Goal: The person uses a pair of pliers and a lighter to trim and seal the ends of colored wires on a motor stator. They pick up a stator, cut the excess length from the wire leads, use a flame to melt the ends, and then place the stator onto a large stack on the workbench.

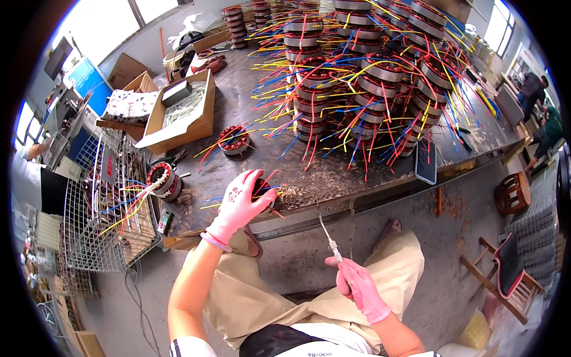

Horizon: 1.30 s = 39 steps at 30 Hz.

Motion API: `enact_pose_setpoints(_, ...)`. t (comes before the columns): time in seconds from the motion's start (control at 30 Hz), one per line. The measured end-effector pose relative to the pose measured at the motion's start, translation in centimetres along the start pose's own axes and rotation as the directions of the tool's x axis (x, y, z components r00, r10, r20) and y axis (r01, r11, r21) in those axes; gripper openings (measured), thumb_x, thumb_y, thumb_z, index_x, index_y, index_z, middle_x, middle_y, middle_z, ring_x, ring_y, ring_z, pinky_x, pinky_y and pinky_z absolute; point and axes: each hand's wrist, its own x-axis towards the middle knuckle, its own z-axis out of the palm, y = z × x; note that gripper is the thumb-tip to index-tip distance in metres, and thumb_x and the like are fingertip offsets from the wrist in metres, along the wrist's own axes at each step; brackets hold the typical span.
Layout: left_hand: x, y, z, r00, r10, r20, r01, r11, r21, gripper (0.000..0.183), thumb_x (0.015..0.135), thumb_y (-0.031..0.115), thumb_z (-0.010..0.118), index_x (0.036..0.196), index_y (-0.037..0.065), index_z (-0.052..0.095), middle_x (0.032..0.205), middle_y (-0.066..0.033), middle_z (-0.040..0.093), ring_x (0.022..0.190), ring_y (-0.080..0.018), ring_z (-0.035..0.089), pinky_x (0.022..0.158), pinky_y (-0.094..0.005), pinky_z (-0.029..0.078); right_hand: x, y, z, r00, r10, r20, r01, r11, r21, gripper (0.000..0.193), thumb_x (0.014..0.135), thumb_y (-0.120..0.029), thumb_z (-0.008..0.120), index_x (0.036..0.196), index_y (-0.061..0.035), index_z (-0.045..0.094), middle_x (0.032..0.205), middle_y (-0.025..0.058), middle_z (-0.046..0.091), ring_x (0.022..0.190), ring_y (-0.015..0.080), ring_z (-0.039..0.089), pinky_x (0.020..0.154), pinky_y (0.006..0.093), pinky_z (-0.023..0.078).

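Observation:
My left hand (239, 199), in a pink glove, is closed around a small motor stator (260, 189) at the table's front edge. The fingers cover much of it; blue, yellow and red wires stick out on both sides. Over my lap, my right hand (360, 287), also in a pink glove, grips a slim tool (333, 245) with a metal collar and a long thin pale tip pointing toward the table edge. Its exact kind cannot be made out. Another wired stator (234, 141) lies just beyond my left hand, and a taller one (164, 181) stands at the table's left edge.
Tall stacks of wired stators (380, 83) fill the back right of the worn table (238, 65). A cardboard box (196, 119) of pale sticks stands back left, beside a wire rack (83, 208). A phone (426, 162) lies near the right front edge; a stool (513, 193) stands beyond.

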Motion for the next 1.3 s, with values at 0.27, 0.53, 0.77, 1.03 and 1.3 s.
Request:
enact_pose_setpoints(0.27, 1.1, -0.3, -0.6, 0.990, -0.108, 0.088, 0.114, 0.991, -0.075, 0.034, 0.094, 0.029, 0.061, 0.114, 0.003, 0.064, 0.111, -0.0155, 0.063, 0.104, -0.0338, 0.061, 0.091, -0.0383, 0.047, 0.0, 0.3, -1.1, 1.000, 0.006, 0.001, -0.006, 0.998, 0.066, 0.037, 0.104, -0.025, 0.045, 0.131, -0.0018, 0.055, 0.060, -0.0042, 0.044, 0.050, 0.0038, 0.034, 0.045, 0.0215, 0.024)
enact_pose_setpoints(0.53, 3.8, -0.4, 0.7, 0.984, -0.107, 0.140, 0.130, 0.977, -0.168, 0.026, 0.091, 0.023, 0.064, 0.091, -0.002, 0.071, 0.088, -0.0131, 0.063, 0.085, -0.0263, 0.062, 0.078, -0.0349, 0.047, 0.8, 0.8, -2.1, 0.996, 0.055, 0.072, -0.072, 0.965, 0.254, 0.036, 0.106, -0.026, 0.044, 0.133, -0.0037, 0.054, 0.064, -0.0059, 0.043, 0.054, 0.0029, 0.034, 0.048, 0.0204, 0.024)
enact_pose_setpoints(0.77, 4.4, -1.9, 1.1, 0.966, -0.126, 0.225, 0.175, 0.962, -0.211, 0.025, 0.090, 0.021, 0.064, 0.090, -0.003, 0.070, 0.083, -0.0108, 0.060, 0.083, -0.0219, 0.057, 0.076, -0.0332, 0.045, 1.2, 1.2, -3.4, 0.992, 0.059, 0.111, -0.092, 0.941, 0.325, 0.038, 0.105, -0.028, 0.046, 0.134, -0.0033, 0.052, 0.063, -0.0055, 0.044, 0.053, 0.0030, 0.034, 0.048, 0.0203, 0.026)
enact_pose_setpoints(1.03, 4.0, -1.8, 1.3, 0.975, -0.139, 0.172, 0.171, 0.967, -0.187, 0.026, 0.090, 0.021, 0.064, 0.099, -0.003, 0.067, 0.091, -0.0106, 0.059, 0.090, -0.0223, 0.057, 0.082, -0.0335, 0.045, 1.3, 1.4, -4.8, 0.987, 0.062, 0.146, -0.111, 0.927, 0.358, 0.039, 0.105, -0.027, 0.045, 0.134, -0.0018, 0.052, 0.061, -0.0053, 0.043, 0.052, 0.0036, 0.033, 0.048, 0.0210, 0.026)
enact_pose_setpoints(1.3, -1.2, -0.1, 0.1, 0.983, -0.049, 0.175, 0.019, 0.985, 0.171, 0.090, 0.073, 0.037, 0.076, 0.145, 0.001, 0.037, 0.147, -0.0238, 0.037, 0.137, -0.0399, 0.033, 0.114, -0.0483, 0.026, 0.3, 0.1, -6.5, 0.987, 0.061, 0.148, -0.102, 0.953, 0.287, 0.039, 0.106, -0.028, 0.044, 0.135, -0.0030, 0.052, 0.061, -0.0055, 0.040, 0.053, 0.0043, 0.031, 0.048, 0.0217, 0.025)
